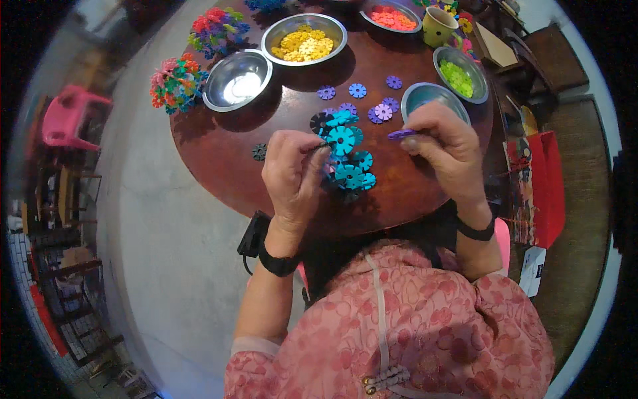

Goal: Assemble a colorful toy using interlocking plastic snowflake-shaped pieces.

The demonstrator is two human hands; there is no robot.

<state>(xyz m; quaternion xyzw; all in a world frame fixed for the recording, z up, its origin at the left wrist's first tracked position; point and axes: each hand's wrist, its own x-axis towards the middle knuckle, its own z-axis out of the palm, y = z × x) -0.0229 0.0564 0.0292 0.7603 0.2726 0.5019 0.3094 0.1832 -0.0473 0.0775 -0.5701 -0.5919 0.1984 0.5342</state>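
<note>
My left hand is closed, pinching a dark edge of a cluster of interlocked teal and black notched plastic discs above the table's near side. My right hand, also closed, grips a purple notched disc between thumb and fingers, a short way right of the cluster and apart from it. Loose purple discs lie beyond the cluster, and one black disc rests to the left of my left hand. The underside of the cluster is partly hidden by other discs.
Around the round brown table stand metal bowls of yellow discs, orange-red discs and green discs. Another metal bowl sits left, beside multicoloured disc balls. A bowl is behind my right hand, near a mug.
</note>
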